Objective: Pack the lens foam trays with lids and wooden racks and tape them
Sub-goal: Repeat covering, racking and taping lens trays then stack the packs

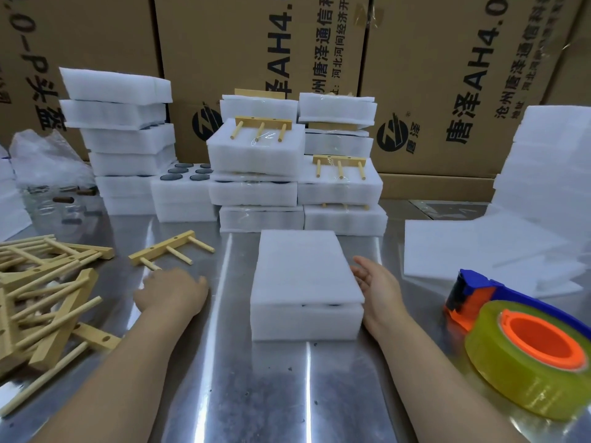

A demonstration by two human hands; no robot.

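Note:
A white foam tray (305,321) lies in front of me on the metal table, with a flat foam lid (303,266) on top; dark lenses show in the gap under the lid's near edge. My right hand (377,282) rests open against the lid's right side. My left hand (172,290) hovers palm down over the table, its fingers reaching toward a single wooden rack (169,249) with three pegs; it holds nothing. A tape dispenser (524,343) with a yellow roll sits at the right.
A pile of wooden racks (48,292) fills the left edge. Stacks of packed foam trays (297,174), some taped with racks on top, stand behind. Spare foam lids (479,251) lie at the right. Cardboard boxes (447,75) wall the back.

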